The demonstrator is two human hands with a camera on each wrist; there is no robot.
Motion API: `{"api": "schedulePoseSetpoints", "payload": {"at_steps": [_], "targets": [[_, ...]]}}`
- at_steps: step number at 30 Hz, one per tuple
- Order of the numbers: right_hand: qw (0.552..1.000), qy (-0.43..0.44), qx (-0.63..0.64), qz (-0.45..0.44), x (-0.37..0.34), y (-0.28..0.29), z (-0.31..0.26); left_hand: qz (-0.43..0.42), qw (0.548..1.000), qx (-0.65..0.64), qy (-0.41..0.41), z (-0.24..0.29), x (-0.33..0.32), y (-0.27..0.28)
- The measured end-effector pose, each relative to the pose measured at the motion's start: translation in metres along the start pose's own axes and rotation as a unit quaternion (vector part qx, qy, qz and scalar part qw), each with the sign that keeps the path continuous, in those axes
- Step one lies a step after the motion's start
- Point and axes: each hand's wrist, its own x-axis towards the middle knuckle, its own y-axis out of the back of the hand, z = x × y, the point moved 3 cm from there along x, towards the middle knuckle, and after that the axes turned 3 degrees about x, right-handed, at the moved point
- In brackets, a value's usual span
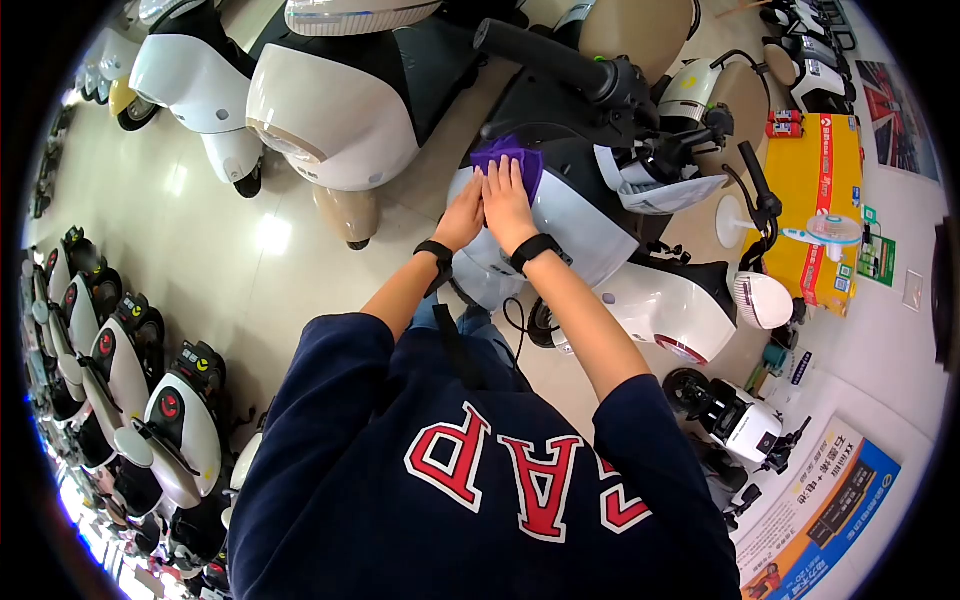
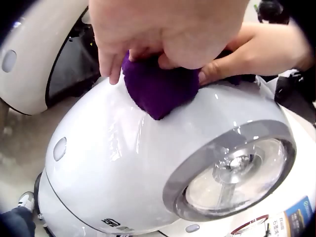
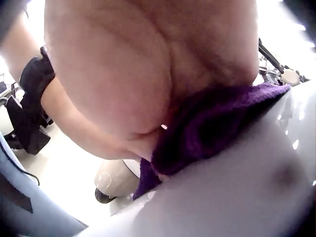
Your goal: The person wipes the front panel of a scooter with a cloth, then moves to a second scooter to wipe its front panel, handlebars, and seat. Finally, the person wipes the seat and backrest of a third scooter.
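Note:
A purple cloth (image 1: 532,168) lies on the glossy pale front panel (image 1: 590,225) of a scooter. My right hand (image 1: 510,205) presses flat on the cloth, its fingers straight and pointing forward. Right beside it, my left hand (image 1: 462,217) rests at the cloth's near-left edge with fingers extended. In the left wrist view, the cloth (image 2: 158,89) bunches under the palm, and two left fingertips reach past it onto the panel. The round headlight (image 2: 234,170) sits lower on the same panel. From the right wrist, the cloth (image 3: 212,128) shows folded beneath the right palm.
A cream scooter (image 1: 330,110) stands to the left, close to this one. The scooter's handlebar grip (image 1: 540,55) juts out ahead of my hands. To the right are another white scooter (image 1: 650,310) and a yellow table (image 1: 815,180). Several more scooters (image 1: 190,430) line the lower left.

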Motion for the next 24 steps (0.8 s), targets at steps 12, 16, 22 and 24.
{"api": "schedulePoseSetpoints", "payload": {"at_steps": [12,16,22,24], "targets": [[0.964,0.069,0.230,0.113,-0.083,0.010,-0.003,-0.392,0.916,0.065,-0.050,-0.001,-0.052,0.011],[0.914,0.019,0.366,0.174,-0.123,0.034,0.023,-0.400,0.898,0.180,-0.030,0.060,-0.050,0.032],[0.864,-0.134,0.431,0.224,-0.162,0.047,0.062,-0.197,0.938,0.151,-0.243,0.127,-0.019,0.040],[0.835,-0.187,0.463,0.230,-0.176,0.039,0.074,-0.178,0.926,0.162,-0.290,0.150,0.002,0.038]]}}
